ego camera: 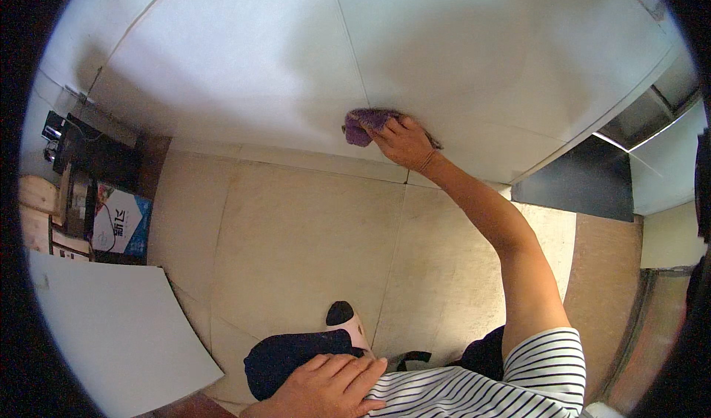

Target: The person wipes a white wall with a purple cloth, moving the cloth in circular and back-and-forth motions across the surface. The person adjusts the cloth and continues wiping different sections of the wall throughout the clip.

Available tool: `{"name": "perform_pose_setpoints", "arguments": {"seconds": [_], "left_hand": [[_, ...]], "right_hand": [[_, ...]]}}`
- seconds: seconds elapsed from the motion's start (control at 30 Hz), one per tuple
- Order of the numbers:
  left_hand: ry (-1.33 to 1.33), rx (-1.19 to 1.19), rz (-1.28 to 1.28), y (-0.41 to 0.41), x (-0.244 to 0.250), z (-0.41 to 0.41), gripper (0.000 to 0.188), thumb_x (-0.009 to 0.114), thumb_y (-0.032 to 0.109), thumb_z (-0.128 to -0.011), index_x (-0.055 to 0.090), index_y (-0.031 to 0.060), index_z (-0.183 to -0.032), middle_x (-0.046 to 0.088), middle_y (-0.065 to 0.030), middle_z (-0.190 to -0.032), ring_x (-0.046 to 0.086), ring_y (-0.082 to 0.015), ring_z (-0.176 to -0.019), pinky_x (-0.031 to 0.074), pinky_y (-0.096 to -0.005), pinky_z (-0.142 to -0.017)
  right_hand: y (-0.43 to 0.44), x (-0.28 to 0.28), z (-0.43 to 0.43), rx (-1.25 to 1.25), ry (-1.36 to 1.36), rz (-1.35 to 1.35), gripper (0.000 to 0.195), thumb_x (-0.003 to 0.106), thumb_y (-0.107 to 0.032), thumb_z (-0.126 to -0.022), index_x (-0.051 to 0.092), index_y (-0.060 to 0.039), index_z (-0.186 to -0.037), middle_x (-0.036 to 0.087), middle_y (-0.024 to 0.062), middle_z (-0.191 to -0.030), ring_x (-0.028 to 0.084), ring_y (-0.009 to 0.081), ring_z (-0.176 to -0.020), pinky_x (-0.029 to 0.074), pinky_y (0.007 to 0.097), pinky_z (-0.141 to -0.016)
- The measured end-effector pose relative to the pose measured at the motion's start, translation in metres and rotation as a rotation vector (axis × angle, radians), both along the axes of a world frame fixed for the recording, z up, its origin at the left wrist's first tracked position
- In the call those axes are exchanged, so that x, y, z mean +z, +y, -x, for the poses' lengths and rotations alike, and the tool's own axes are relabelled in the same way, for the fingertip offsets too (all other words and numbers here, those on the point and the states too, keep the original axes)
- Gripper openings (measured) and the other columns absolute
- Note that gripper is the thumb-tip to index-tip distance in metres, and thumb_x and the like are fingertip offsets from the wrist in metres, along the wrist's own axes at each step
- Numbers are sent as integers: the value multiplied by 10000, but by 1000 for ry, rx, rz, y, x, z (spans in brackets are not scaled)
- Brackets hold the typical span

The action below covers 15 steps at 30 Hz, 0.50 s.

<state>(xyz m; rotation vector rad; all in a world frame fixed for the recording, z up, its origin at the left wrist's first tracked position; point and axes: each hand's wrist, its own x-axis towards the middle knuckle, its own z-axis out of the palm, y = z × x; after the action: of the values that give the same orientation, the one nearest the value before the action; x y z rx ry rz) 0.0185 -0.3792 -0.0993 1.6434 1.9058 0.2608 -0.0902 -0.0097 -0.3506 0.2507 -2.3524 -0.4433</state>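
My right hand (408,145) presses a bunched purple cloth (360,128) against the lower part of a smooth white tiled wall (250,73), a little above where it meets the floor. Part of the cloth is hidden under the fingers. With nothing in it, my left hand (333,382) rests on my dark-clad leg, beside the hem of a striped shirt, its fingers close together and slightly bent.
Beige floor tiles (300,223) lie below the wall. At the left are a white tabletop (122,329), a printed box (119,221) and dark equipment with cables. A dark panel (577,179) stands at the right beyond the wall's edge.
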Motion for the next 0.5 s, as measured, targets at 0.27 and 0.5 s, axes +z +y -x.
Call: {"name": "perform_pose_setpoints", "arguments": {"seconds": [0.27,0.5], "left_hand": [[38,-35,-34,-9,-3,-5,585,663,362,-824,530,8,-1271,598,-123,-1211,560,-261,-1101,441,-380,-941],[-13,-19,-63,-2,-3,-3,584,704,320,-785,536,8,-1250,599,-119,-1189,559,-255,-1095,448,-371,-926]], "right_hand": [[-4,-48,-17,33,-370,-50,433,588,-176,-792,614,-82,-1214,574,17,-1079,491,191,-968,375,344,-817],[10,31,-35,-106,-35,58,503,585,-183,-778,587,-102,-1274,562,17,-1032,479,209,-902,379,371,-771]]}}
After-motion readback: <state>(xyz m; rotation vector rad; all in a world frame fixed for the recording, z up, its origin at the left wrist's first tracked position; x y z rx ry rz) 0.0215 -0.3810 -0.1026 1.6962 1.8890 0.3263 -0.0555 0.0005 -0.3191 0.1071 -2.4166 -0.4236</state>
